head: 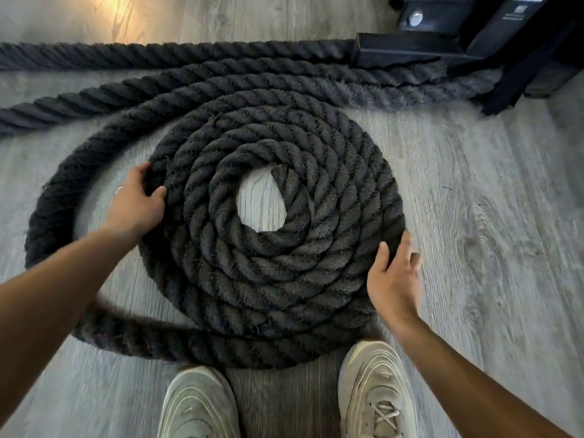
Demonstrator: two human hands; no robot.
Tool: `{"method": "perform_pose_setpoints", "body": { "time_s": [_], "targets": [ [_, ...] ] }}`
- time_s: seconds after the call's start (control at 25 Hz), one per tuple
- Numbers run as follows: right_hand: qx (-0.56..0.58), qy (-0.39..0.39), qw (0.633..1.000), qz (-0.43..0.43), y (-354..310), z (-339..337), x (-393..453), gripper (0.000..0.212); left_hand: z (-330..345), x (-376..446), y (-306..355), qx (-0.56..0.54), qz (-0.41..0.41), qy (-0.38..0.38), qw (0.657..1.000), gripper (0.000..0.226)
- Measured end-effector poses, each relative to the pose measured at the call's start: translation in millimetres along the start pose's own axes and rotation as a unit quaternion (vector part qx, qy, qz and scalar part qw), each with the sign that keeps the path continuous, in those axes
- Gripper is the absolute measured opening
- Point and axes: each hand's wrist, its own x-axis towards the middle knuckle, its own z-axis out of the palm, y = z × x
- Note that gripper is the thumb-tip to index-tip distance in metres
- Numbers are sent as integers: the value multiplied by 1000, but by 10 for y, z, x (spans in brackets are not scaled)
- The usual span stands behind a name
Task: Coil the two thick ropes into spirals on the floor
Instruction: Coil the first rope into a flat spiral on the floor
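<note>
A thick black twisted rope lies coiled in a flat spiral [271, 257] of several turns on the grey wood floor, with its cut end [279, 173] at the open centre. Its outermost turn [52, 213] swings wide on the left, apart from the spiral. My left hand [137, 202] grips the spiral's left edge, fingers curled over the outer turn. My right hand [393, 278] is spread, palm against the spiral's right edge. A second rope length [177, 52] runs straight across the floor behind the spiral.
A black metal frame base [442, 45] with a bolt stands at the back right; the ropes run under it. My two pale sneakers [376, 393] stand just in front of the spiral. Bare grey floor [489, 216] extends to the right.
</note>
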Motion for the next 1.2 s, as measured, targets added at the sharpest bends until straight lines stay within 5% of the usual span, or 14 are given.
{"method": "perform_pose_setpoints", "body": {
  "time_s": [0.16,0.36,0.56,0.76,0.92,1.2],
  "targets": [
    [-10,8,1000,-20,-93,-6,221,59,-68,49,-121,12,-24,-29,999,59],
    [-56,-71,993,-80,-336,-216,1129,57,0,-653,-128,129,-52,8,990,54],
    [-65,-100,988,-100,-654,-315,1951,54,70,-1181,-120,198,-97,-82,972,55],
    [-43,-7,999,-26,-188,-282,1198,57,-47,-793,160,269,-93,-64,957,52],
    [-7,21,1000,19,233,-209,293,63,10,-505,345,282,-151,-94,943,77],
    [-39,22,999,-21,265,-316,708,62,75,-795,440,239,-119,-114,957,48]
  ]
}}
